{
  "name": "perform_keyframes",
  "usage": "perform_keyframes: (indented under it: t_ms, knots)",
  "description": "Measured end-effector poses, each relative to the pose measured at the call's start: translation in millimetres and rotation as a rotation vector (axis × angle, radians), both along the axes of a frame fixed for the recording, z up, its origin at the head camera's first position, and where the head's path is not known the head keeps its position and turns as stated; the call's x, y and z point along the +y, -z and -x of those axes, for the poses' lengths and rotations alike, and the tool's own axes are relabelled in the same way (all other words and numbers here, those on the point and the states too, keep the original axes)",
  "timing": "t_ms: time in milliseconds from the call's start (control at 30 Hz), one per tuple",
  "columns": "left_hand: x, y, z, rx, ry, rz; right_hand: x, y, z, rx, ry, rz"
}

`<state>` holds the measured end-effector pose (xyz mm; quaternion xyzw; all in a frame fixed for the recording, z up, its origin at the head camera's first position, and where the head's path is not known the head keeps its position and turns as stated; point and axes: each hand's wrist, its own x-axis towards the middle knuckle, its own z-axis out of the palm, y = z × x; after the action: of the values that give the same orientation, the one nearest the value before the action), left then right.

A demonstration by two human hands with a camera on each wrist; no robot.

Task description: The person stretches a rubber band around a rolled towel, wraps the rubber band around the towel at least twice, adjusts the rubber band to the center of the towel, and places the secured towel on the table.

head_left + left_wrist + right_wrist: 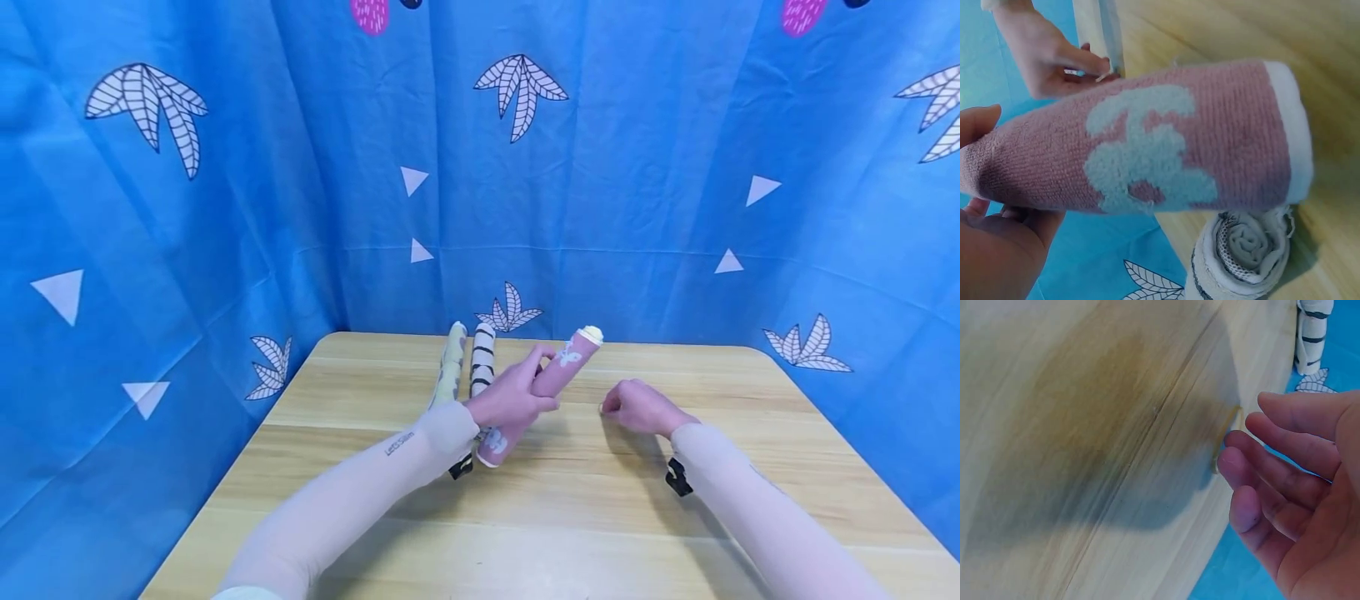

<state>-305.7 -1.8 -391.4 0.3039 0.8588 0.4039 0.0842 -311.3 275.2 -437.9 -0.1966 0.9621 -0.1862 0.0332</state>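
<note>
My left hand (517, 395) grips a rolled pink towel (557, 377) round its middle, holding it slanted above the table. The towel has pale blue-white patterns and white ends; its patterned side fills much of the left wrist view. Over to the right, my right hand (637, 406) is low at the tabletop with bent fingers. Close to its fingertips is a thin yellowish band (1217, 456), apparently a rubber band. In the right wrist view the thumb and fingers stand slightly apart, and contact with the band is hard to make out.
Left of the pink towel, a rolled pale green towel (452, 367) and a rolled white towel with black stripes (482, 358) lie side by side, partly behind my left arm. The wooden table (540, 550) is bounded by a blue patterned curtain (630, 183) at the back and sides.
</note>
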Motion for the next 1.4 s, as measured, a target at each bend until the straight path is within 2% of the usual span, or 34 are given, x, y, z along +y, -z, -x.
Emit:
perform_keyframes:
  t_ms: [67, 333, 567, 800, 900, 1033, 1100, 1200, 1300, 1400]
  knots:
    - [-2.2, -0.1, -4.8, 0.002, 0.027, 0.001, -1.5, -0.5, 1.1, -0.003, 0.018, -0.020]
    - [-10.6, 4.1, -18.7, 0.025, 0.121, 0.048, -6.5, -2.4, 3.9, 0.034, -0.012, -0.079]
    - [-13.9, 9.5, -27.6, 0.010, 0.147, 0.019, -5.8, 0.7, 7.0, -0.002, 0.042, -0.084]
    - [-16.7, 15.3, -32.5, 0.141, 0.172, 0.074, -4.7, 4.6, 5.7, -0.045, 0.047, -0.042]
    - [-17.6, 16.5, -33.8, 0.197, 0.178, 0.100, -3.6, 4.9, 4.1, -0.047, 0.022, 0.012]
    - [-19.9, 17.5, -35.5, 0.226, 0.167, 0.121, -1.8, 5.1, 3.9, -0.098, -0.029, 0.111]
    - [-21.4, 17.2, -36.3, 0.226, 0.155, 0.129, -0.9, 4.4, 3.6, -0.143, -0.060, 0.160]
    - [-23.4, 17.4, -35.8, 0.228, 0.142, 0.137, -0.8, 2.8, 2.1, -0.223, -0.055, 0.215]
    - [-25.6, 18.8, -34.8, 0.239, 0.136, 0.144, -2.1, 1.2, 0.0, -0.250, -0.036, 0.212]
    - [-27.8, 20.8, -33.9, 0.251, 0.125, 0.159, -3.4, 0.0, -1.6, -0.247, -0.025, 0.164]
